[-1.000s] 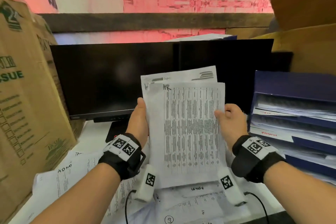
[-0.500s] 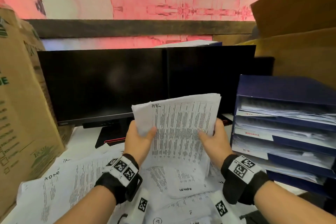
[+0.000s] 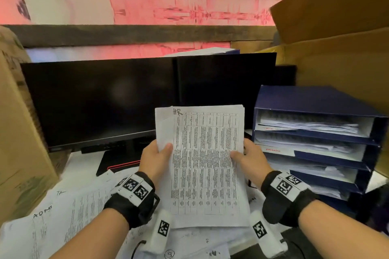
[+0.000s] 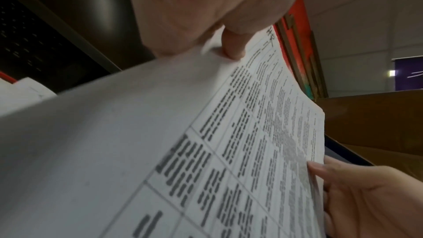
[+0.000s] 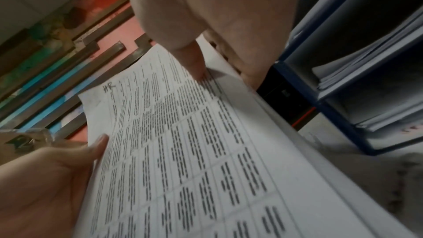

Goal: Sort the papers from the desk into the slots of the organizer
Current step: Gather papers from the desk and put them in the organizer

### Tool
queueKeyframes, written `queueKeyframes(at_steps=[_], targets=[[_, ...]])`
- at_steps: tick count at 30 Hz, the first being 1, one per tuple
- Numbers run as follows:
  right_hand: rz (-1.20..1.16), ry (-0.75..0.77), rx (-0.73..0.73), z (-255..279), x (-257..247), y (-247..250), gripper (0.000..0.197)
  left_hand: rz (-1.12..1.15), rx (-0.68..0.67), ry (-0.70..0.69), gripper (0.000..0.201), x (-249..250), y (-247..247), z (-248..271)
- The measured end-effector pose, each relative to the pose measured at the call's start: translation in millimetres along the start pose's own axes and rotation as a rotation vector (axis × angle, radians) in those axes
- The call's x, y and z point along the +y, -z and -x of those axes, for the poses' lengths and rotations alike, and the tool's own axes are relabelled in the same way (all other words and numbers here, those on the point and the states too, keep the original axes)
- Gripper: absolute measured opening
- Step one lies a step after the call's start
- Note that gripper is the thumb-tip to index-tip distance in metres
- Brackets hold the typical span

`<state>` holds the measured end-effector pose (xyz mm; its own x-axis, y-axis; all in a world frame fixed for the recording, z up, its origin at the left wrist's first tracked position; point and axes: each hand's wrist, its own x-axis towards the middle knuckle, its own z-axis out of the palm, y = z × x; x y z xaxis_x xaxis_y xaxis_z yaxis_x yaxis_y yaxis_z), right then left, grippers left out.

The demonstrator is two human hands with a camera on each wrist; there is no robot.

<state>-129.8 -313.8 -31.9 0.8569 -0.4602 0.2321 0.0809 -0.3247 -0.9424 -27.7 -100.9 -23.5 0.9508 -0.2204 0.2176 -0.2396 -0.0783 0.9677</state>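
Observation:
A thin stack of printed sheets marked "HR" stands upright in front of me, above the desk. My left hand pinches its left edge, thumb on the front. My right hand pinches its right edge the same way. The left wrist view shows the HR stack from the left with my thumb pressing its margin. The right wrist view shows the HR stack beside the organizer. The blue organizer stands at the right, its slots holding papers; one slot's label reads "ADMIN". More loose papers lie on the desk below.
A dark monitor stands behind the sheets on its red-trimmed base. A large cardboard box crowds the left side. More cardboard boxes rise behind and above the organizer.
The stack dipped toward the desk and came back upright; a sheet that stuck out above it now lies flush. Both hands have shifted slightly lower and nearer the organizer.

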Motion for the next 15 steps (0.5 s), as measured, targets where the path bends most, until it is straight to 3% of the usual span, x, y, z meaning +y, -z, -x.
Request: queueKeyframes(at_steps=[5,9,12,15], targets=[[-0.061,-0.238,-0.045,7,14,36,0.031,-0.029,-0.166,0.095,0.021,2,-25,11],[-0.128,-0.44,0.028,17,25,69,0.031,-0.115,-0.322,0.137,0.023,4,-54,21],[-0.089,-0.538,0.028,30,32,97,0.035,-0.249,-0.449,0.133,0.03,6,-76,30],[-0.109,-0.579,0.017,49,37,125,0.022,-0.333,-0.566,0.198,0.029,6,-94,38]])
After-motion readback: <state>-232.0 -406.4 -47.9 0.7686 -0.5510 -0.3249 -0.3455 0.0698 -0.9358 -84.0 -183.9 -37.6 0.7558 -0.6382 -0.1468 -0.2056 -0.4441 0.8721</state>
